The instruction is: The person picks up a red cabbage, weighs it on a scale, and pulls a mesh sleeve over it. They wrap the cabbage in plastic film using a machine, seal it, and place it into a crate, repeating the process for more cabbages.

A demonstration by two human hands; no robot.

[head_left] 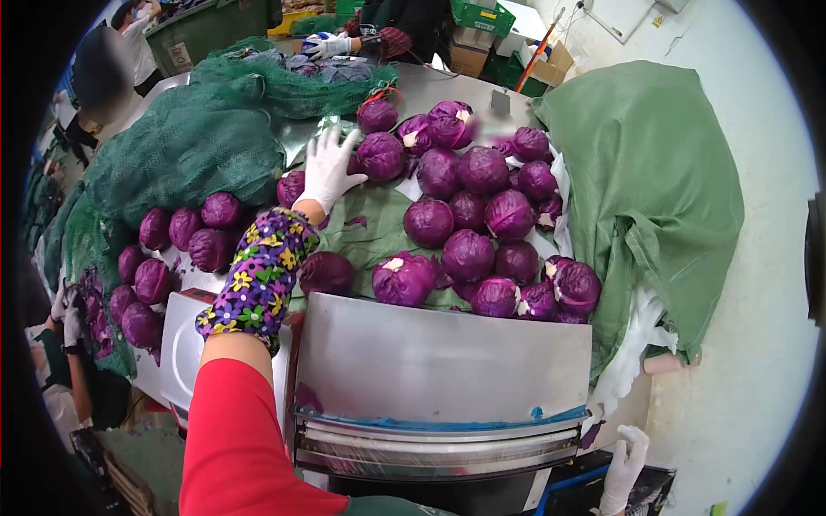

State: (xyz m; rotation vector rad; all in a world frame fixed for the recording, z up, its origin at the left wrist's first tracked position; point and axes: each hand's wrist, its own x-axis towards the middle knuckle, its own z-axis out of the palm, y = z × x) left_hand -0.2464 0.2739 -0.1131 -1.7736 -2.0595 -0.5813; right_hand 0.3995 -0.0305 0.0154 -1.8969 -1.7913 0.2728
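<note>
My left hand, in a white glove with a flowered sleeve guard behind it, reaches out with its fingers spread. Its thumb points toward a red cabbage on the right. Another red cabbage lies just left of the wrist. A heap of red cabbages rests on green cloth, beyond a steel plate with a film roll at its near side. At the lower right, my gloved right hand is held up beside the machine, fingers extended and holding nothing.
A white scale-like device with a red edge stands under my left forearm. More red cabbages and green mesh sacks lie at left. A green cloth sack bulges at right against the wall. Other people's gloved hands work across the table and at far left.
</note>
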